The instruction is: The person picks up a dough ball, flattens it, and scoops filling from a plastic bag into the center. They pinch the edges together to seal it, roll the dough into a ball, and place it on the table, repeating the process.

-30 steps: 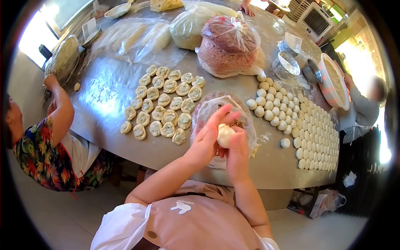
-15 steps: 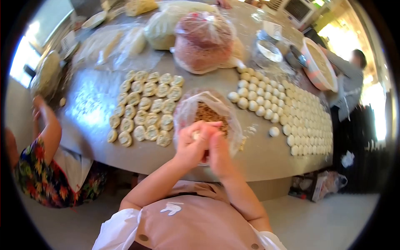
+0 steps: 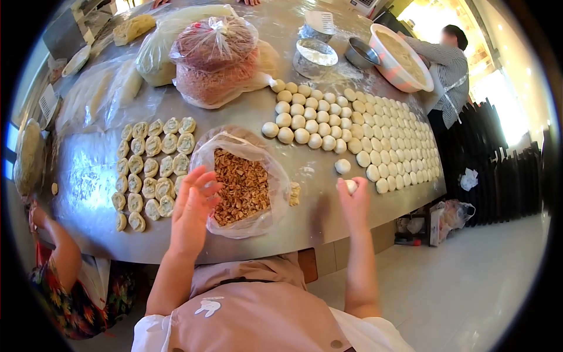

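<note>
My right hand (image 3: 356, 202) pinches a white dough ball (image 3: 351, 186) just in front of the nearest row. A single loose dough ball (image 3: 342, 166) lies a little beyond it on the steel table. My left hand (image 3: 192, 205) is raised with fingers apart and nothing in it, over the left rim of an open plastic bag (image 3: 275, 170). Chopped brown nuts (image 3: 240, 188) fill that bag, walnuts by their look. To the left stand rows of swirled dough pieces (image 3: 151, 168). Many plain dough balls (image 3: 375, 138) form a block on the right.
Behind the nuts sits a tied bag of pinkish filling (image 3: 217, 64). A flour bowl (image 3: 316, 56), a metal pan (image 3: 362, 53) and a large basin (image 3: 402, 58) stand at the back right. One co-worker (image 3: 448, 76) is beside the basin; another person's arm (image 3: 61, 246) shows at left.
My hands were together over the nut bag and are now apart. The right one has moved right and holds a dough ball; the left has opened. The view has shifted right.
</note>
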Available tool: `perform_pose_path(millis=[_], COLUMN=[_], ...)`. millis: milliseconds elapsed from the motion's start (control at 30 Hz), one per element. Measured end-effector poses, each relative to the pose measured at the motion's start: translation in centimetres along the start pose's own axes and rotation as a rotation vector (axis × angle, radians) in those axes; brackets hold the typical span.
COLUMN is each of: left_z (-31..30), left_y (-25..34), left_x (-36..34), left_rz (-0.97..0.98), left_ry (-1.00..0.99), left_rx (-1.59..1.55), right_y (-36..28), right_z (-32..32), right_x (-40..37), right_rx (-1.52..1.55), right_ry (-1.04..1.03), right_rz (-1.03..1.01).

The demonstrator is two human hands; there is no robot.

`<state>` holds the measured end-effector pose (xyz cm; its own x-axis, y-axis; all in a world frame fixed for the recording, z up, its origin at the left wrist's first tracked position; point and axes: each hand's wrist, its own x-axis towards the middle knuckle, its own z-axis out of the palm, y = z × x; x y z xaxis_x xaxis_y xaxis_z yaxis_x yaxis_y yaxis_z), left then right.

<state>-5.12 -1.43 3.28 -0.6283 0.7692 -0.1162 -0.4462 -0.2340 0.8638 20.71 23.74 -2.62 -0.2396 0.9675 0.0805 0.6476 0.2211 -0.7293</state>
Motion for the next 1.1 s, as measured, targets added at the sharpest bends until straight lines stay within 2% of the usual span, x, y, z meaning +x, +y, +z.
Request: perform_pose_path(millis=[200, 300, 500, 700, 800, 900, 1000, 1100], left_z=[-0.7, -0.4, -0.9, -1.0, -1.3, -3.1, -7.8, -11.9], left_y=[-0.5, -0.3, -0.5, -0.7, 0.0, 0.7, 0.9, -0.4], left_x=[-1.3, -2.0, -2.6, -2.8, -3.7, -5.0, -6.5, -7.5], left_rz=[-0.103, -0.161, -0.187, -0.23, -0.251, -0.165, -0.019, 0.044], left_ry=[0.008, 0.019, 0.073, 0.062, 0.09, 0.167, 0.319, 0.566], left_rx=[0.04, 0.057, 0.048, 0.045, 0.032, 0.036, 0.039, 0.133], right_y=[1.4, 1.1, 2.8, 1.9, 1.8, 5.0, 3.4, -1.8], right_z=[-1.5, -0.1, 1.0, 1.2, 0.1, -0.9, -3.8, -5.0], right_x=[4.1, 4.7, 5.2, 4.6, 4.8, 5.2, 5.2, 3.9], right_rx=[-0.569, -0.587, -0.549, -0.603, -0.561, -0.427, -0.011, 0.313], right_ry=[-0.197, -0.217, -0.197, -0.227, -0.33, -0.1, 0.023, -0.016], right_rz=[0.006, 0.094, -0.033, -0.006, -0.003, -0.122, 0.18, 0.298])
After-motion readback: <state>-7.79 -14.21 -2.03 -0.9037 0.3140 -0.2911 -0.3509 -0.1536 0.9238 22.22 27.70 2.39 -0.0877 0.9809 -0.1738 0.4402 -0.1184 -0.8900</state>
